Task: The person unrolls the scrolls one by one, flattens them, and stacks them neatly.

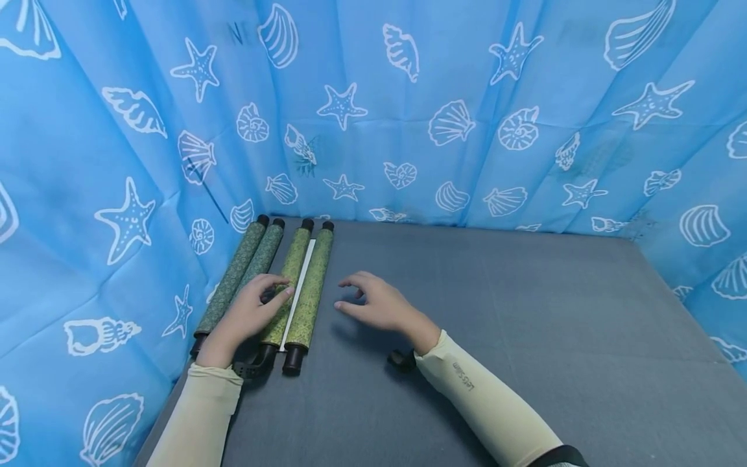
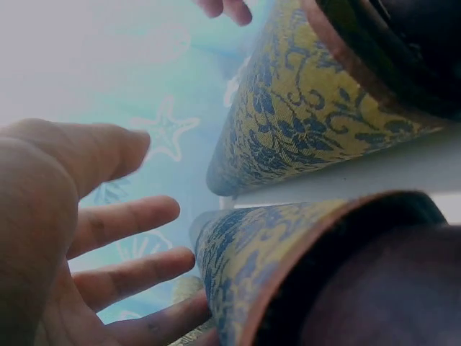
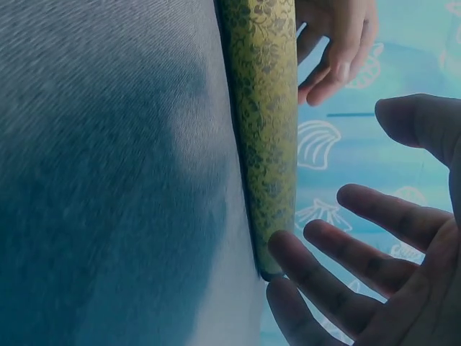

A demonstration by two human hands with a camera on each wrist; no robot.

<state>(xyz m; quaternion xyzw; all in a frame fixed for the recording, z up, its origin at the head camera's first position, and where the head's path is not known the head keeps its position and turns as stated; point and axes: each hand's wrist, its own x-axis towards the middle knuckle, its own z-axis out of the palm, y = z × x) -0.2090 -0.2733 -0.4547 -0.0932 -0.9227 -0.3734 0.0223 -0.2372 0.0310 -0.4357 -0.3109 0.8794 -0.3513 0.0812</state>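
A hanging scroll rolled in from both sides lies on the table, its two yellow-green patterned rolls side by side. A white strip (image 1: 299, 292) shows between the left roll (image 1: 296, 258) and the right roll (image 1: 315, 285); dark knobs cap their ends. My left hand (image 1: 248, 314) hovers over the left roll, fingers loosely bent and holding nothing; whether its fingertips touch the roll (image 2: 270, 238) I cannot tell. To the right of the scroll, my right hand (image 1: 382, 305) is held above the table, fingers spread and apart from the patterned roll (image 3: 263, 130).
Left of the scroll lie two dark green patterned rolls (image 1: 230, 282) (image 1: 265, 250), partly behind my left hand. Grey cloth covers the table (image 1: 496, 311). A blue curtain (image 1: 373, 149) with white shells and starfish hangs along the back and sides.
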